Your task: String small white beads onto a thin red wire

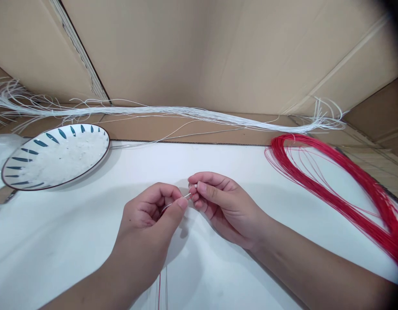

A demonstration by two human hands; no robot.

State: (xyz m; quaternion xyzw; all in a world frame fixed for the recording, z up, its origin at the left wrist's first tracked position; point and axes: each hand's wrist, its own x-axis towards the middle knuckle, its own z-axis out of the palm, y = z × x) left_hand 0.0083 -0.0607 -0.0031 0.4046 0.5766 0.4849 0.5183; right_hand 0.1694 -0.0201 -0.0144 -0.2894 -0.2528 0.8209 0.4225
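My left hand (150, 219) is closed, with thumb and forefinger pinching a thin white cord (187, 195) whose end sticks out towards the right hand. A red cord (159, 290) also runs through this hand and hangs below it beside a white strand (167, 286). Just to the right, my right hand (226, 202) pinches a small white bead-like piece (195, 185) between thumb and forefinger. The fingertips of both hands are nearly touching. Whether the cord's tip enters the white piece is too small to tell.
An oval plate (100, 161) with dark leaf marks holds small white bits at the left. A long bundle of white cords (186, 113) lies along the cardboard wall (199, 56). At right lies a looped red cord bundle (318, 189) on the white tabletop (137, 168).
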